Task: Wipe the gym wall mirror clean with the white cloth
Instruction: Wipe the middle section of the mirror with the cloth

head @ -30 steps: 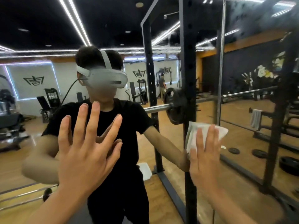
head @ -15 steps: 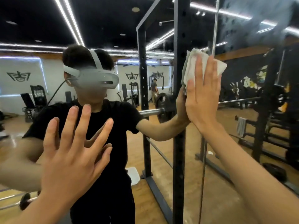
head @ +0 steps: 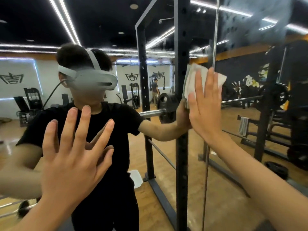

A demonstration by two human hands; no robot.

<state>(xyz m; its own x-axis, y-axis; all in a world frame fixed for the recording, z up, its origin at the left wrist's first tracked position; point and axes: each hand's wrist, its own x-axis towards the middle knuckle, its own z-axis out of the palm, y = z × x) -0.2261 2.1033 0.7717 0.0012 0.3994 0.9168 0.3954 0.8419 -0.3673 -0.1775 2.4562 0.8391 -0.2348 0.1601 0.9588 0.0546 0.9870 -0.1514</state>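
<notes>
Wiping step in hand. The large gym wall mirror (head: 233, 197) was judged part-cleaned: a hazy grey smear (head: 255, 27) was noted high on the right panel. Firm, even pressure and overlapping strokes toward that haze would be advised. The left hand (head: 73, 157) was spread wide, apparently flat on the glass, nothing held. The right hand (head: 205, 110) was laid flat, fingers straight, and the crumpled white cloth (head: 191, 80) was pressed beneath it against the glass, beside the panel seam.

Black ceiling (head: 100, 17), strip lights (head: 63, 19), wooden floor (head: 225, 205), black rack (head: 181, 147)
</notes>
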